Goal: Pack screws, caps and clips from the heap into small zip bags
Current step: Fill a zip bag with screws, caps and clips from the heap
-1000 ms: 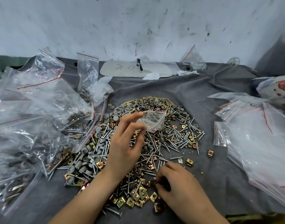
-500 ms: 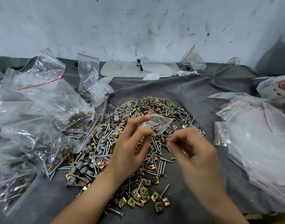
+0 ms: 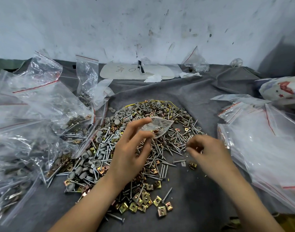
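While filled bags (image 3: pixel 71 124) sit left & big heap (image 3: pixel 103 148) waits unpacked, left hand (image 3: pixel 130 153) pinches zip bag (image 3: pixel 160 125); right hand (image 3: pixel 212 154) curled, contents unclear.

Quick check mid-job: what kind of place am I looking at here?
Probably a small workshop's packing bench: grey cloth under a hardware heap, filled zip bags at left, scuffed white wall behind.

Bench layout: heap (image 3: pixel 168 144) sat mid-cloth (image 3: pixel 193 206).
Packed bags (image 3: pixel 43 131) lay left of heap, stacked bags (image 3: pixel 263 148) right, board (image 3: pixel 126 71) behind.
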`<control>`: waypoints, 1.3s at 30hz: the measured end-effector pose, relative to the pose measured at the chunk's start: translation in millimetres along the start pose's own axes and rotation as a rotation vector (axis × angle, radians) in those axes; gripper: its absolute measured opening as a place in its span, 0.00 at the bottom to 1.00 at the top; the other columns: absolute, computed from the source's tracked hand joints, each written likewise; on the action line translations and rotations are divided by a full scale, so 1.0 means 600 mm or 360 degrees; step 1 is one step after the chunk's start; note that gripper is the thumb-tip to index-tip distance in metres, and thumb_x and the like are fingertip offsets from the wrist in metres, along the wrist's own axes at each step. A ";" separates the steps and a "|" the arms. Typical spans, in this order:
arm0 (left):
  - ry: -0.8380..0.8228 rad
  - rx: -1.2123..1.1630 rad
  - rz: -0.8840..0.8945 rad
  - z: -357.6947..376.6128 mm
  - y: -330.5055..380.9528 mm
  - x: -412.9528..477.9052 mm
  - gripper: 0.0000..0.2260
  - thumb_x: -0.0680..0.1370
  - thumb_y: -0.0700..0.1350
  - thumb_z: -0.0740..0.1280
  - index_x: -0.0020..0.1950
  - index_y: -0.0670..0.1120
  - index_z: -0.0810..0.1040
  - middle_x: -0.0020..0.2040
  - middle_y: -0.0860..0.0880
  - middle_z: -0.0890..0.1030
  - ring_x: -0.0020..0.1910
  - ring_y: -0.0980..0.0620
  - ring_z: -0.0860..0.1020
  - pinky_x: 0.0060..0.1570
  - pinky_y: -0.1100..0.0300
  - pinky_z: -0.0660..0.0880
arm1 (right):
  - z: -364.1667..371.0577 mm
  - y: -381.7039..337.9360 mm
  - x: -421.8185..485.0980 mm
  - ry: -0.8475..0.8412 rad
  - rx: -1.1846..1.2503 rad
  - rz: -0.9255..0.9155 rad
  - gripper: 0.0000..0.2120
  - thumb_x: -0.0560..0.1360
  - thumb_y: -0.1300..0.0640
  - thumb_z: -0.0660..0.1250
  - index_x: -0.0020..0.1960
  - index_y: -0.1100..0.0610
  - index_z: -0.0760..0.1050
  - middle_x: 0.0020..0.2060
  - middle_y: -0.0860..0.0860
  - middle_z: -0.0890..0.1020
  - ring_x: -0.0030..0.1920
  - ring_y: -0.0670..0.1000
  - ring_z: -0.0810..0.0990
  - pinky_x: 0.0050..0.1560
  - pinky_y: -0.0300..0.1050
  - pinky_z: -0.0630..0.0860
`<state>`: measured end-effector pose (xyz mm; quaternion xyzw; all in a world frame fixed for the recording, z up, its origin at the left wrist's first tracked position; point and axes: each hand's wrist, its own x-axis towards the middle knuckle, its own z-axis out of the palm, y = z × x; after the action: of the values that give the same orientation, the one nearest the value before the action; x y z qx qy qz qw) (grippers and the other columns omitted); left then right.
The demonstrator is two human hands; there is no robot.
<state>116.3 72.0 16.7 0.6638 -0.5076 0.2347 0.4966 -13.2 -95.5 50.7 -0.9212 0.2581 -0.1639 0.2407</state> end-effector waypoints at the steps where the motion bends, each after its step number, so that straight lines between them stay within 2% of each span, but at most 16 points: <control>1: 0.0003 0.0002 0.0005 0.001 0.000 0.001 0.06 0.77 0.39 0.65 0.47 0.38 0.80 0.62 0.44 0.74 0.66 0.57 0.71 0.65 0.64 0.67 | 0.000 0.007 -0.004 -0.0124 -0.0047 0.0042 0.03 0.71 0.57 0.73 0.44 0.52 0.80 0.40 0.48 0.80 0.43 0.49 0.78 0.44 0.41 0.71; 3: 0.0006 0.0008 0.0007 0.002 0.000 0.001 0.06 0.77 0.39 0.65 0.47 0.38 0.80 0.62 0.43 0.75 0.65 0.58 0.71 0.65 0.65 0.67 | 0.001 0.015 -0.013 -0.0365 -0.0129 0.0096 0.06 0.70 0.55 0.74 0.46 0.50 0.79 0.39 0.45 0.78 0.43 0.47 0.77 0.45 0.40 0.72; 5: 0.0015 0.0008 0.0010 0.003 0.001 0.000 0.06 0.78 0.40 0.64 0.47 0.38 0.80 0.61 0.44 0.74 0.65 0.58 0.71 0.65 0.64 0.67 | 0.003 0.019 -0.018 -0.0450 -0.0241 0.0070 0.06 0.71 0.57 0.72 0.47 0.50 0.79 0.38 0.43 0.74 0.43 0.45 0.75 0.46 0.39 0.71; 10: 0.0020 0.0010 -0.0009 0.004 0.001 0.000 0.07 0.77 0.40 0.65 0.48 0.38 0.80 0.62 0.45 0.74 0.66 0.57 0.71 0.66 0.63 0.68 | 0.005 0.027 -0.020 -0.0425 -0.0155 0.0101 0.07 0.72 0.61 0.71 0.47 0.52 0.77 0.37 0.45 0.75 0.43 0.48 0.75 0.47 0.43 0.72; 15: 0.0030 0.0007 -0.0007 0.004 0.001 -0.001 0.06 0.77 0.40 0.65 0.48 0.39 0.80 0.62 0.45 0.73 0.65 0.57 0.71 0.67 0.62 0.68 | 0.008 0.027 -0.020 -0.0306 -0.0060 0.0088 0.07 0.72 0.62 0.71 0.47 0.52 0.77 0.40 0.46 0.76 0.42 0.46 0.75 0.46 0.41 0.72; 19: 0.0030 0.0002 -0.0004 0.005 0.000 -0.001 0.06 0.77 0.40 0.65 0.48 0.38 0.80 0.62 0.44 0.74 0.66 0.57 0.71 0.66 0.63 0.68 | 0.031 -0.001 -0.024 -0.0167 0.0075 -0.0186 0.05 0.72 0.61 0.72 0.45 0.53 0.81 0.41 0.45 0.75 0.40 0.43 0.74 0.43 0.31 0.69; 20: 0.0032 -0.0003 -0.0003 0.005 0.000 -0.001 0.06 0.77 0.40 0.65 0.48 0.38 0.80 0.62 0.44 0.74 0.66 0.57 0.71 0.66 0.63 0.68 | 0.041 -0.011 -0.024 -0.0180 0.0078 -0.0256 0.04 0.72 0.60 0.71 0.46 0.52 0.82 0.42 0.45 0.75 0.42 0.44 0.75 0.45 0.32 0.70; 24: 0.0036 0.0005 0.0001 0.004 -0.001 -0.001 0.06 0.77 0.39 0.64 0.49 0.39 0.79 0.62 0.45 0.74 0.66 0.58 0.71 0.66 0.64 0.68 | 0.081 -0.036 -0.016 -0.0223 -0.0011 -0.0365 0.07 0.75 0.54 0.68 0.53 0.51 0.81 0.48 0.47 0.75 0.53 0.49 0.74 0.54 0.46 0.72; 29: 0.0034 0.0000 -0.0023 0.001 -0.002 -0.002 0.06 0.77 0.39 0.64 0.49 0.39 0.79 0.62 0.45 0.74 0.65 0.57 0.72 0.65 0.64 0.68 | 0.092 -0.038 -0.002 -0.0303 -0.0229 -0.0368 0.14 0.76 0.51 0.66 0.61 0.51 0.77 0.58 0.49 0.74 0.63 0.53 0.69 0.61 0.47 0.70; 33: 0.0023 0.0002 -0.0011 0.003 -0.003 -0.003 0.06 0.77 0.39 0.64 0.49 0.39 0.79 0.62 0.44 0.74 0.66 0.56 0.71 0.66 0.63 0.68 | 0.089 -0.041 -0.003 -0.0324 -0.0364 -0.0451 0.12 0.76 0.50 0.67 0.58 0.51 0.77 0.54 0.48 0.75 0.58 0.52 0.69 0.56 0.46 0.69; 39: 0.0037 0.0002 -0.0018 0.003 -0.003 -0.001 0.06 0.77 0.39 0.65 0.49 0.38 0.80 0.61 0.44 0.75 0.65 0.57 0.72 0.65 0.64 0.68 | 0.086 -0.037 -0.001 -0.0373 -0.0337 -0.0410 0.14 0.76 0.48 0.67 0.59 0.52 0.76 0.56 0.48 0.74 0.60 0.51 0.69 0.58 0.46 0.69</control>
<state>117.2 70.6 14.5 0.6641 -0.4979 0.2400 0.5035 17.3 -59.9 19.5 -0.9795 0.1241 -0.0569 0.1481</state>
